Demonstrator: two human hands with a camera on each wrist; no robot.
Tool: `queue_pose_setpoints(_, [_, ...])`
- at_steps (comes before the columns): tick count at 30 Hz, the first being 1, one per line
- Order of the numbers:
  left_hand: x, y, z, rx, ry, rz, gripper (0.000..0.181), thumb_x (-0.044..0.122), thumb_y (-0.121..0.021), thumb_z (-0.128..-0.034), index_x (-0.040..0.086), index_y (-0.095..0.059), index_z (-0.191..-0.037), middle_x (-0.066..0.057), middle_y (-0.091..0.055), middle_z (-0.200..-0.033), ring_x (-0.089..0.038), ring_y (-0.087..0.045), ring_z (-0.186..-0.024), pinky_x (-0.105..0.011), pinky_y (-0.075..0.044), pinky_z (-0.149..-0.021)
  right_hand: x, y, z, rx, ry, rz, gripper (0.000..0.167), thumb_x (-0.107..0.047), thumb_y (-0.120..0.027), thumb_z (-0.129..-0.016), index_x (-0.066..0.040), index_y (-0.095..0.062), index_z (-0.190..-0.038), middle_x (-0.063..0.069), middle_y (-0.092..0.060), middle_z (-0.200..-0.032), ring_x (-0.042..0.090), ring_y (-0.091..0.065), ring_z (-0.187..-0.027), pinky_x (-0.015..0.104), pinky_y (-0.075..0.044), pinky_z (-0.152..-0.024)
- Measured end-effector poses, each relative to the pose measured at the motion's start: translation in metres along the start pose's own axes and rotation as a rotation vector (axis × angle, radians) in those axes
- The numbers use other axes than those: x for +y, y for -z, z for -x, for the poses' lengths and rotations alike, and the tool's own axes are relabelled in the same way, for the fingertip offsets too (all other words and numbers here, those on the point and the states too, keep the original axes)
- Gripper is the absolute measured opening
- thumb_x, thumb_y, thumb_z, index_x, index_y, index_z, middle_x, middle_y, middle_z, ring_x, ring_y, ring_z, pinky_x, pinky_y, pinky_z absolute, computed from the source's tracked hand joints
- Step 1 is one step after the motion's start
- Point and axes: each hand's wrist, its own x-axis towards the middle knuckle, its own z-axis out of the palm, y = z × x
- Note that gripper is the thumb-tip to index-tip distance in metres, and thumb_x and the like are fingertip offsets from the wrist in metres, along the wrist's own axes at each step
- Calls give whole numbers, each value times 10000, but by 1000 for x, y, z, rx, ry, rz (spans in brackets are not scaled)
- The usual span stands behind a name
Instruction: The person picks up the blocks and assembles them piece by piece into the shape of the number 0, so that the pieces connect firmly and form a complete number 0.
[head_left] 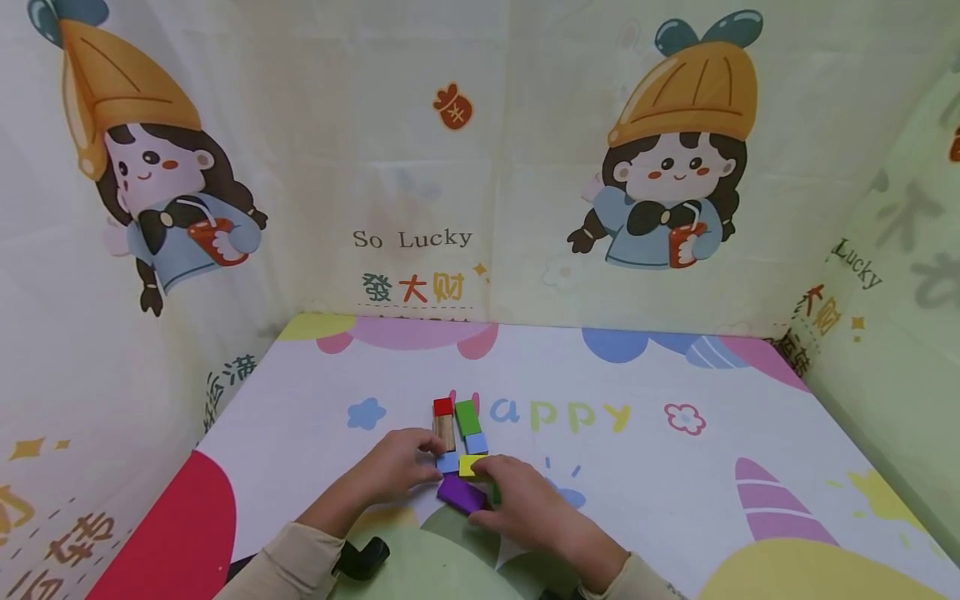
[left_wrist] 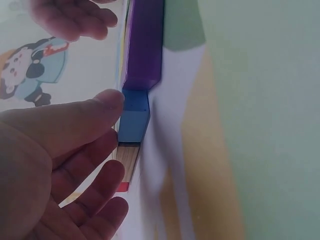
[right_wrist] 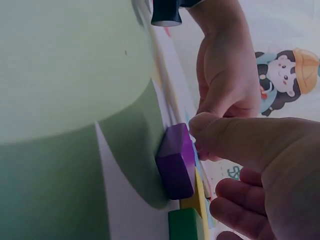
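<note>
Several coloured blocks lie close together on the table. My left hand point(head_left: 408, 462) is at their left side, its thumb and index finger beside a blue block point(left_wrist: 134, 120) that adjoins a wood-grain block point(head_left: 444, 432). A red block point(head_left: 443, 406) tops that column. My right hand point(head_left: 521, 504) hovers at the right, fingers loosely bent by a yellow block point(head_left: 468, 466); its thumb is near a purple block point(head_left: 461, 494). A dark green block point(right_wrist: 184, 224) is partly hidden under this hand. Farther back are a green block point(head_left: 467, 417) and a light blue block point(head_left: 476, 442).
The white tabletop point(head_left: 637, 475) carries printed shapes and letters. Printed cloth walls point(head_left: 540, 167) enclose its back and sides. A black strap-like object point(head_left: 363, 558) is at the left wrist.
</note>
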Motion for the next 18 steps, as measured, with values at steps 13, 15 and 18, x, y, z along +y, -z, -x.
queue_pose_setpoints(13, [2, -2, -1, 22, 31, -5, 244, 90, -810, -831, 129, -700, -1045, 17, -670, -1048, -265, -600, -1082, -493, -487, -965, 4, -14, -5, -1, 50, 105, 432, -292, -802, -866, -93, -638, -1212, -49, -618, -1073, 111, -478, -966, 269, -451, -800])
queue_pose_setpoints(15, [2, -2, -1, 26, 31, -4, 246, 85, -806, -833, 127, -701, -1052, 6, -672, -1064, -277, -599, -1099, -499, -483, -971, 4, -14, -6, 9, 56, 120, 423, -294, -797, -869, -98, -639, -1209, -51, -621, -1074, 112, -469, -963, 272, -439, -800])
queue_pose_setpoints(18, [2, -2, -2, 31, 35, -7, 250, 83, -804, -836, 129, -703, -1061, -5, -672, -1083, -286, -597, -1114, -502, -480, -976, 4, -15, -6, 12, 58, 129, 420, -300, -793, -872, -103, -637, -1208, -46, -620, -1080, 119, -470, -969, 275, -432, -802])
